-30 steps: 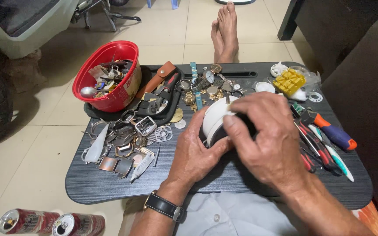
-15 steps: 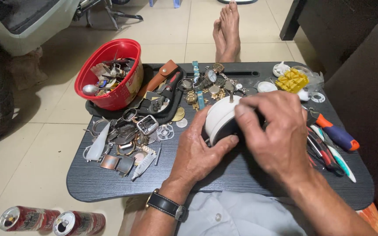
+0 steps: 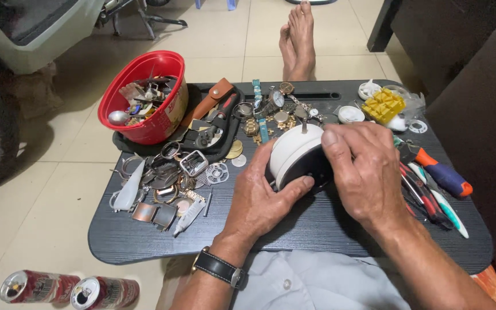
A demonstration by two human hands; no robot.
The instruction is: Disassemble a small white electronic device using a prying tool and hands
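A round white clock-like case (image 3: 294, 150) with a dark back and a small stem on top is held over a black lap tray (image 3: 317, 224). My left hand (image 3: 262, 195), with a black watch at the wrist, cups the case from the left and below, thumb on its dark face. My right hand (image 3: 365, 172) grips its right side, forefinger across the top edge. Both hands hide the lower part of the case.
A red bowl (image 3: 165, 117) of metal parts stands at the tray's back left. Watch parts and straps (image 3: 167, 183) lie at the left, watches (image 3: 274, 106) at the back, screwdrivers (image 3: 434, 178) and a yellow block (image 3: 383, 105) at the right. Two cans (image 3: 70, 289) lie on the floor.
My right hand has shifted over the case's right side and my left thumb has slid onto its dark face. The white case has turned slightly.
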